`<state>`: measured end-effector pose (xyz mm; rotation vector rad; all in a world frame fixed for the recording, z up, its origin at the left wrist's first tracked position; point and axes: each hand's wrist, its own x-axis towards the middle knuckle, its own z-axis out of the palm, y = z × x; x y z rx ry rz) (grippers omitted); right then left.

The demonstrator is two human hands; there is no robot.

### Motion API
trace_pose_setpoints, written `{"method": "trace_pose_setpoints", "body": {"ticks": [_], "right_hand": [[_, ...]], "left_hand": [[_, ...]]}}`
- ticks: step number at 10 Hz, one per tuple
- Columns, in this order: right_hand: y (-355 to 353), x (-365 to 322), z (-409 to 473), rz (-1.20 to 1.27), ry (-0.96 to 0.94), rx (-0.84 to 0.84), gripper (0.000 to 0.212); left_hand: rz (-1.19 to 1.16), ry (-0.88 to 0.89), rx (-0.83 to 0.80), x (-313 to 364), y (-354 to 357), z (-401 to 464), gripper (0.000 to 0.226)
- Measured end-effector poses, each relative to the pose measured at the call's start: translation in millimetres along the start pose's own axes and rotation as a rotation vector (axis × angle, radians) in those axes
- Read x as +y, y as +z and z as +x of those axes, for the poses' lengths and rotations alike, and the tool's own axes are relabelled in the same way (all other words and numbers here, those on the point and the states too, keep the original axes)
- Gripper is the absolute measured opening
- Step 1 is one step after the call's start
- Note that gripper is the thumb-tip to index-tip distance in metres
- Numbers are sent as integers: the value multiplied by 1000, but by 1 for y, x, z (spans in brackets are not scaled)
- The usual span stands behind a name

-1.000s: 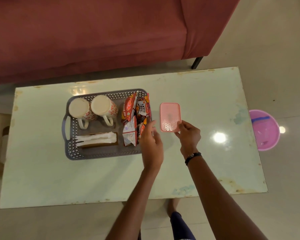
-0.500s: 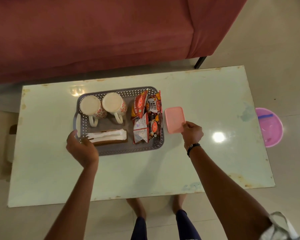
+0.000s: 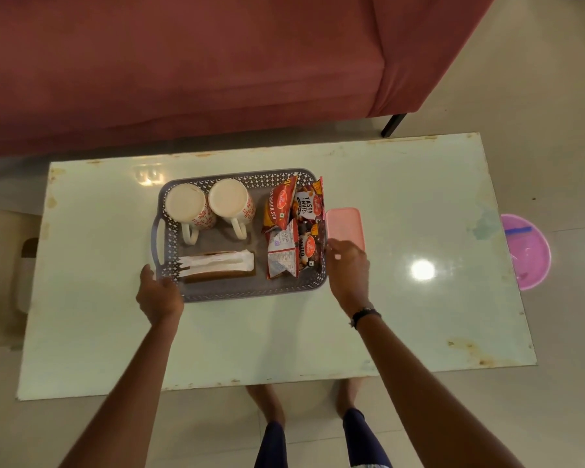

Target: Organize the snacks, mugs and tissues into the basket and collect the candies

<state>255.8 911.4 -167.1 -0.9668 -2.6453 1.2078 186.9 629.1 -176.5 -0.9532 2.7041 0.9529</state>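
Fingers of my left hand (image 3: 159, 293) curl round the near-left corner of the grey lattice basket (image 3: 240, 293), thumb up along its left handle side. My right hand (image 3: 348, 271) is at the basket's right wall, fingers bent against the rim beside the snack packets (image 3: 294, 228); I cannot tell whether they actually grip the rim or only press on it. Two patterned mugs (image 3: 210, 206) sit upside down side by side in the far-left part of the basket, handles toward me. A brown holder of white tissues (image 3: 217, 263) lies in the near-left part. The snack packets fill the right end. A pink lidded box (image 3: 345, 222) sits on the pale table (image 3: 402, 315), touching the basket's right side, just beyond my right hand.
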Motion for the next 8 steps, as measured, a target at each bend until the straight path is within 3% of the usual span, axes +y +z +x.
{"method": "trace_pose_setpoints", "body": {"ticks": [4,6,7,8], "right_hand": [[14,1,-5,-51,46,-61,24],[13,3,-7,-87,40,-72,25],[8,3,-5,-80,18,-72,19],[-5,7,2,-89,25,92,22]], "left_hand": [[117,174,-146,-16,-19,8,35],[65,170,-165,-23,-21,5,38],[72,181,-71,-18,-20,-1,44],[47,419,61,-4,-10,-27,52]]}}
